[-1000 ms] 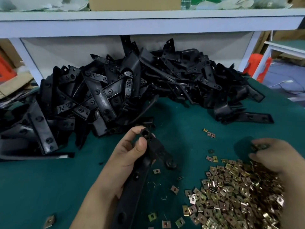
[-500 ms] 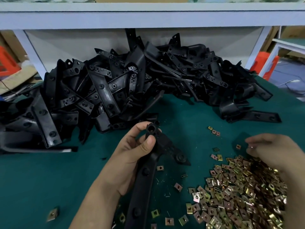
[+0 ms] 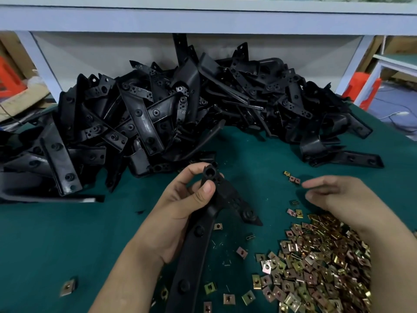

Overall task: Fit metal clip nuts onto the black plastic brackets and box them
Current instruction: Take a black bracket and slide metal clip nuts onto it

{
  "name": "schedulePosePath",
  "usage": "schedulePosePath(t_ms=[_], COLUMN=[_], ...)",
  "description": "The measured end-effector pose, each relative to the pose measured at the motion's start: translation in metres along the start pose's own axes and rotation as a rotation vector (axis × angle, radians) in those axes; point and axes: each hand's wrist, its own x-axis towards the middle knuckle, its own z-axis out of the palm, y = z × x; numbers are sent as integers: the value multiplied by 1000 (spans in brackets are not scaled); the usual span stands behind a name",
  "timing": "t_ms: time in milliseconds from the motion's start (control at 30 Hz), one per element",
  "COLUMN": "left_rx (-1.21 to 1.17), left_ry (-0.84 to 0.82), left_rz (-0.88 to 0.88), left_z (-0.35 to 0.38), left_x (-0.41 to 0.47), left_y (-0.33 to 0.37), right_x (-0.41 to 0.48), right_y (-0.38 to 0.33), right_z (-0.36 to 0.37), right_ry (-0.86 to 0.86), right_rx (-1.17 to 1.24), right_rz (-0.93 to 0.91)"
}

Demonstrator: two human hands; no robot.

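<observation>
Bracket (image 3: 193,256) | top end in left hand (image 3: 178,213) grip | shaft below palm

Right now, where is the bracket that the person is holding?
In the head view, the bracket sits low and centre, gripped by the left hand, with the pile of clip nuts to its right and the bracket heap behind.

Counting from my end: one single bracket (image 3: 194,256) out front on its own. Behind it is one pile of brackets (image 3: 180,114), way past counting, dozens easily. Then one big heap of clip nuts (image 3: 320,267), no chance of a number, with a dozen or so loose round its edge. There's also a group of three nuts (image 3: 292,178) above it and one stray nut (image 3: 68,284) far left. One bench (image 3: 45,245). Two orange bits: left orange thing (image 3: 9,80), right orange thing (image 3: 363,91).
</observation>
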Motion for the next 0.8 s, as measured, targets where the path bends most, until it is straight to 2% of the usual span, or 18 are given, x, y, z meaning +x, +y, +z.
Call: schedulePosePath(t_ms=[200,300,567,700,800], left_rx=[-17,-16,11,9,9], left_ry=[-1,-6,-10,-21,-35], left_rz=[5,3,4,10,13], left_z=[0,0,-2,-3,-4], left_x=[1,1,2,3,3], left_y=[0,-1,-2,-2,-3], right_x=[-3,-2,0,2,-1], right_y=[-9,-12,-12,-11,-20], right_z=[10,14,20,25,33], right_ry=[-159,-142,-31,23,-107], right_rx=[-242,-323,-356,-86,229], right_rz=[-88,-74,-95,-174,-226])
